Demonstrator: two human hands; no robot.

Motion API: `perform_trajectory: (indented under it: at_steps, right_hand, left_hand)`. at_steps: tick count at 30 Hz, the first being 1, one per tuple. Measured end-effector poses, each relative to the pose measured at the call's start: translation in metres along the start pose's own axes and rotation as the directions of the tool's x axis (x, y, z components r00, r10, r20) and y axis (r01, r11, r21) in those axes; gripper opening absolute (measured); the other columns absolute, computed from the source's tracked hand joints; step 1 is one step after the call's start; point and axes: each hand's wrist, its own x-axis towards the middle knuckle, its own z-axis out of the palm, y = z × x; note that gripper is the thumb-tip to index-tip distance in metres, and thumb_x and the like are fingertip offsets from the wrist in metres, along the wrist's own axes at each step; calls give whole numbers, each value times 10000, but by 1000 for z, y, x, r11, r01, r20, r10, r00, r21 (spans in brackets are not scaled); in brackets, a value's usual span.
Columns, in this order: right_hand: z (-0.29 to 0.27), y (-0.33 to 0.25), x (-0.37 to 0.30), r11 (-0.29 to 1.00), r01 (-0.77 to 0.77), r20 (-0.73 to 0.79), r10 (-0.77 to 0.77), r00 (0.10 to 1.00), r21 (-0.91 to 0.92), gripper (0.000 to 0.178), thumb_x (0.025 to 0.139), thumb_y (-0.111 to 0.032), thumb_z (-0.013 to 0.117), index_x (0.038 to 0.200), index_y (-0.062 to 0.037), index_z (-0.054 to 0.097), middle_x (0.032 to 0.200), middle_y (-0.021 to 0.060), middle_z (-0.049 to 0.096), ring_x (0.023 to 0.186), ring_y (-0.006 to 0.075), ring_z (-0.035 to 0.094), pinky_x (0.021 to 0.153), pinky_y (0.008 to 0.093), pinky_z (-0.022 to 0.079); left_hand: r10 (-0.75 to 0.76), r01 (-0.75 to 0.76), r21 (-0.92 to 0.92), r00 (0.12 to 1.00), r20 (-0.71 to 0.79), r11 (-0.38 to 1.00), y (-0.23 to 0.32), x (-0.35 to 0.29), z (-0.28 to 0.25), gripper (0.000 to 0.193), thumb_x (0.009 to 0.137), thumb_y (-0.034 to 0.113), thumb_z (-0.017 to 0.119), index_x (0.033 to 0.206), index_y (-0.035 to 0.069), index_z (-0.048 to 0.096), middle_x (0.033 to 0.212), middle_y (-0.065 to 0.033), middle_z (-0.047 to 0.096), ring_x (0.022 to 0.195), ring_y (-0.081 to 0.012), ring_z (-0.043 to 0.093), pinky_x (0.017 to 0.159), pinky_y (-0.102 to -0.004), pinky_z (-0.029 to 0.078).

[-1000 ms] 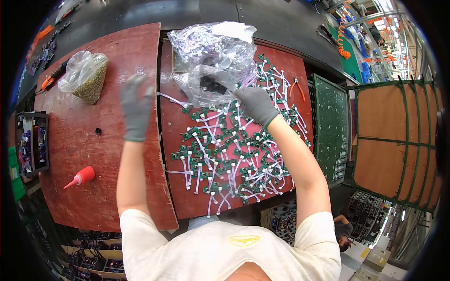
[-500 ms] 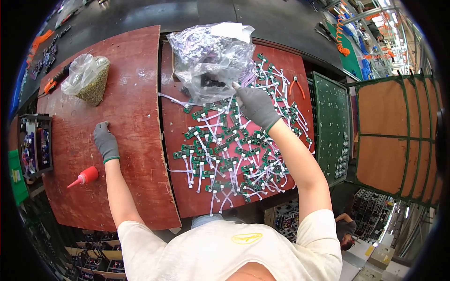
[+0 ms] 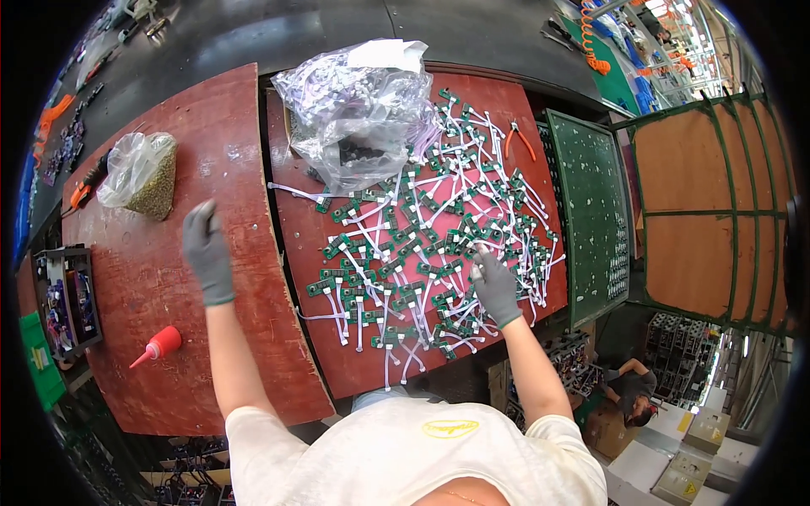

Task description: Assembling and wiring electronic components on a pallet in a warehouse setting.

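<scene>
My left hand, in a grey glove, is raised over the bare left part of the red board. Its fingers are loosely bent, and I see nothing between them. My right hand, gloved alike, reaches low over the many small green circuit boards with white cable leads. The fingertips meet the boards near the middle right of the pile, thumb and forefinger slightly apart. A clear plastic bag full of white-and-purple cables lies at the back of the pile, with dark parts visible through it.
On the left board lie a bag of small brass-coloured pieces, a red bottle with a pointed nozzle and an orange-and-black tool. Red-handled pliers lie behind the circuit boards. A green panel stands to the right. Another person is at lower right.
My right hand has drawn back from the plastic bag, down to the circuit boards. My left hand has lifted and shifted right, away from the board's surface. The view has turned slightly.
</scene>
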Motion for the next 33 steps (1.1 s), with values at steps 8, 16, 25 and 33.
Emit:
perform_trajectory:
  at_steps: [8, 16, 25, 33]
  right_hand:
    - [16, -11, -44, 992, -108, 10, 108, 994, 66, 345, 860, -148, 529, 1183, -30, 503, 967, 125, 651, 839, 295, 632, 715, 382, 497]
    - [-2, 46, -153, 833, -531, -99, 548, 831, 154, 345, 877, -147, 526, 1208, -51, 523, 910, 120, 654, 811, 274, 638, 703, 349, 492]
    - [70, 75, -309, 436, -883, 50, 892, 450, 170, 352, 849, -188, 511, 1190, -112, 551, 863, 164, 631, 796, 324, 597, 728, 413, 460]
    - [94, 53, -446, 135, -957, 90, 982, 163, 258, 369, 815, -251, 483, 1145, -112, 572, 1038, 187, 620, 977, 357, 584, 828, 443, 463]
  left_hand:
    - [349, -268, -293, 897, 272, 918, 84, 22, 175, 125, 808, 106, 609, 901, 27, 636, 901, -132, 626, 858, -292, 600, 750, -369, 469]
    - [441, -632, 134, 661, 607, 763, 73, 30, 174, 452, 728, 399, 680, 1080, 120, 630, 1021, -140, 606, 1005, -301, 555, 796, -344, 445]
    - [449, -533, 353, 843, 296, 769, 121, 47, 171, 608, 685, 251, 705, 1242, 108, 509, 1200, -166, 514, 1127, -326, 482, 957, -395, 392]
    - [813, -806, 155, 582, 31, 571, 116, -7, 140, 690, 837, 432, 601, 1337, 13, 377, 1344, -234, 407, 1242, -382, 388, 1065, -452, 291]
